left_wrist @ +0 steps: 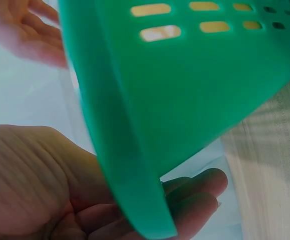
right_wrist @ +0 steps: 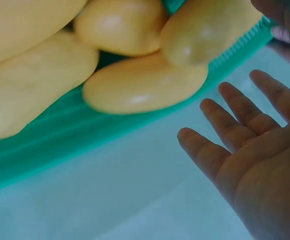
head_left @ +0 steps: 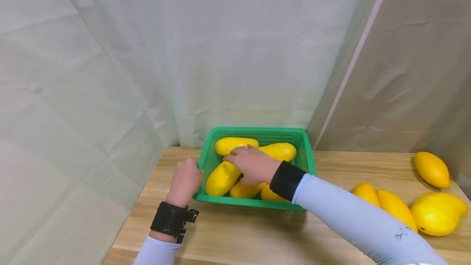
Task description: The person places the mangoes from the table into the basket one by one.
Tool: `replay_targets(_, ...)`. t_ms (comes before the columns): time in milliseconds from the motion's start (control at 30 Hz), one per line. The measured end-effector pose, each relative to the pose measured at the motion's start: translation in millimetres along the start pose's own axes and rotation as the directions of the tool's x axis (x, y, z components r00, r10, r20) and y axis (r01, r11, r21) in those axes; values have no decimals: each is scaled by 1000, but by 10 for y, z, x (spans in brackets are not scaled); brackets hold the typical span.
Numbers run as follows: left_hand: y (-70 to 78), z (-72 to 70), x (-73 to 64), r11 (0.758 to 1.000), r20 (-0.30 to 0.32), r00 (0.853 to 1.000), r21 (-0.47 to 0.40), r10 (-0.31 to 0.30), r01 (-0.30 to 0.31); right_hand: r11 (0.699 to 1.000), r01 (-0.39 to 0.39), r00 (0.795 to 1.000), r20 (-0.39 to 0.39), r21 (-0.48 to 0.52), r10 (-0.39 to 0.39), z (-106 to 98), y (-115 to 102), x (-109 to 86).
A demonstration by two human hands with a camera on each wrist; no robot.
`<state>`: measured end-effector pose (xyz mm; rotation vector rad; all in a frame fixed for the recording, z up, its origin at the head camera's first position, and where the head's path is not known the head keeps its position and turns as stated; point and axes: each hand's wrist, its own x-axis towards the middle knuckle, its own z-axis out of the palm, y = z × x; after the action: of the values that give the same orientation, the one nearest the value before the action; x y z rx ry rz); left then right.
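Head view: left hand (head_left: 185, 179) grips a slotted green plastic basket (head_left: 235, 202); right hand (head_left: 255, 166), fingers spread, hovers over smooth, oblong yellow fruit (head_left: 219, 181).

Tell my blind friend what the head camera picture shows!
A person's left hand grips a green basket of yellow fruit, with the right hand over the fruit. More fruit lies to the right on a wooden table.
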<state>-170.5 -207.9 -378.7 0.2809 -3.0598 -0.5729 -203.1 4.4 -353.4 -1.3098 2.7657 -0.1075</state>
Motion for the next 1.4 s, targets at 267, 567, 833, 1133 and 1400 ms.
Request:
replay_targets(267,-5,-6,-4,1000,-14,1000,-22,6,-6,990,-101,991,-74,97,108,-165,426,-498)
replay_targets(567,-30,-20,9,1000,-28,999,-6,28,-28,957,-222,956,-150,185,251,-269,836,-1085)
replay_targets(833,-32,-18,3,1000,-25,999,-9,20,-20,940,-262,945,-140,218,295,-207,1105,-1544)
replay_targets(1133,-4,-32,4,1000,-20,1000,-15,20,-20,904,-345,930,-36,252,365,-55,1234,-2031)
replay_targets(1400,-24,-15,7,999,-44,998,-1,38,-38,832,-458,887,213,313,409,56,1308,-2340)
